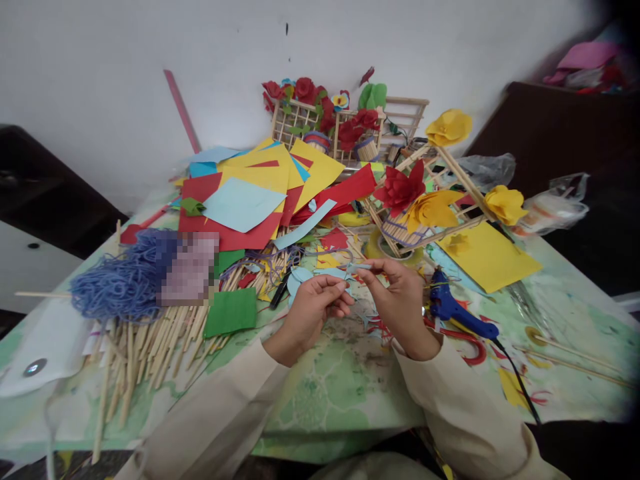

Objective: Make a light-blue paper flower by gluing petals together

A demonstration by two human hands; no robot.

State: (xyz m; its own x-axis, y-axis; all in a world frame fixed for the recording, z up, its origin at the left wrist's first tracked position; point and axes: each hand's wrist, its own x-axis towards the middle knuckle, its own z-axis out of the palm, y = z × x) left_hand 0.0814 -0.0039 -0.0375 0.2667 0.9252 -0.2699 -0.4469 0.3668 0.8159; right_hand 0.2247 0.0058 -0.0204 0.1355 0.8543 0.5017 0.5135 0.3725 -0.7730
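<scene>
Over the middle of the table, my right hand (400, 297) pinches a small light-blue paper piece (359, 267) between thumb and fingers. My left hand (317, 307) is just left of it, thumb and forefinger pressed together and the other fingers curled; whatever may be in that pinch is too small to make out. Behind my left hand lie light-blue paper petals (301, 275). A blue glue gun (453, 307) rests right of my right hand, its black cord running to the front edge. Red-handled scissors (473, 347) lie partly hidden beside my right wrist.
Coloured paper sheets (245, 200) are piled at the back. Bamboo sticks (165, 340), purple-blue yarn (123, 273) and a green paper roll (231, 312) lie left. Stick frames with red flowers (400, 190) and yellow flowers (450, 127) stand at the back right, near a tape roll (377, 245).
</scene>
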